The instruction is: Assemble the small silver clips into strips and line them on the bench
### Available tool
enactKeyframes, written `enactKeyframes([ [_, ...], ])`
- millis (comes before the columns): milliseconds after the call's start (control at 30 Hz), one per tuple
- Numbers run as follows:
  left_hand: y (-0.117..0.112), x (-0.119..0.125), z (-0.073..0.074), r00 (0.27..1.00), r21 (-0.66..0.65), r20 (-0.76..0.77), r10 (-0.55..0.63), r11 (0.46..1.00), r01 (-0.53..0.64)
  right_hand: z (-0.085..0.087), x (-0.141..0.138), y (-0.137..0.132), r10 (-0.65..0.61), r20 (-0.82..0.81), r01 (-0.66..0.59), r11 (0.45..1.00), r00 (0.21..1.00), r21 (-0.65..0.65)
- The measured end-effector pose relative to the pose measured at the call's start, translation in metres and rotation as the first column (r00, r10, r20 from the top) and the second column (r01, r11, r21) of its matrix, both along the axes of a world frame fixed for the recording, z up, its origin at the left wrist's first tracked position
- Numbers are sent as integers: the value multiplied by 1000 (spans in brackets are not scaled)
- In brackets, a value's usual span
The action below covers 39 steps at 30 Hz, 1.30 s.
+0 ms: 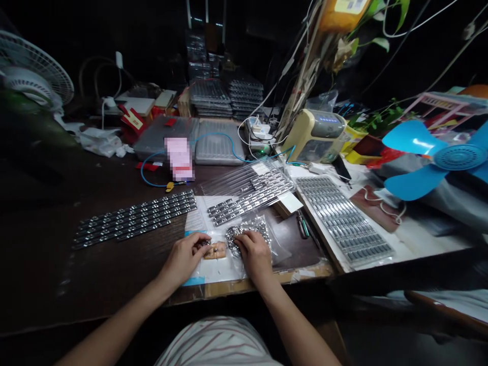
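Observation:
My left hand (186, 256) is closed, thumb and fingers pinched round a small dark metal part (203, 243) at the left end of a small wooden block (215, 250). To the right, my right hand (257, 254) reaches into a heap of small shiny metal pieces (262, 225) lying on a clear plastic bag (280, 249). Its fingertips are drawn together at the heap's left edge; what they hold, if anything, is hidden. White paper (223, 274) lies under the block.
Rows of dark metal strips (141, 216) lie to the left. Ahead is a clear ribbed tray (224, 183) with more strips. A filled tray (345, 218) lies at right, near a blue-bladed fan (415, 160). A pink device (178, 157) and blue cable (143, 173) lie further back.

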<state>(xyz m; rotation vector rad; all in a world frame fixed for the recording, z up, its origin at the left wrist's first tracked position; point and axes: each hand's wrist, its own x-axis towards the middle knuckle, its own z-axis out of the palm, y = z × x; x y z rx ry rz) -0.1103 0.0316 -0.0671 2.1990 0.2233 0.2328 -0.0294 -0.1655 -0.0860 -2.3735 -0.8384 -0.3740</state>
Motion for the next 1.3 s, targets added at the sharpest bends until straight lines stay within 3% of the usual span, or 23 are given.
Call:
enactKeyframes([
  [233, -7, -5, -11, 990, 62, 130, -55, 997, 48, 0, -1, -3, 11, -58, -6, 995, 998, 98],
  [533, -13, -7, -10, 989, 190, 114, -93, 979, 71, 0, 2, -2, 90, -74, -77, 982, 993, 172],
  [800, -14, -6, -9, 991, 205, 102, -91, 976, 68, 3, -1, -2, 97, -91, -77, 976, 991, 202],
  [1000, -8, -4, -12, 988, 52, 157, 3, 999, -11, 17, -16, 22, 136, -126, -130, 990, 983, 59],
  [1300, -8, -3, -15, 989, 7, 144, 44, 999, -45, 13, -25, 35, 170, -67, -175, 981, 983, -79],
])
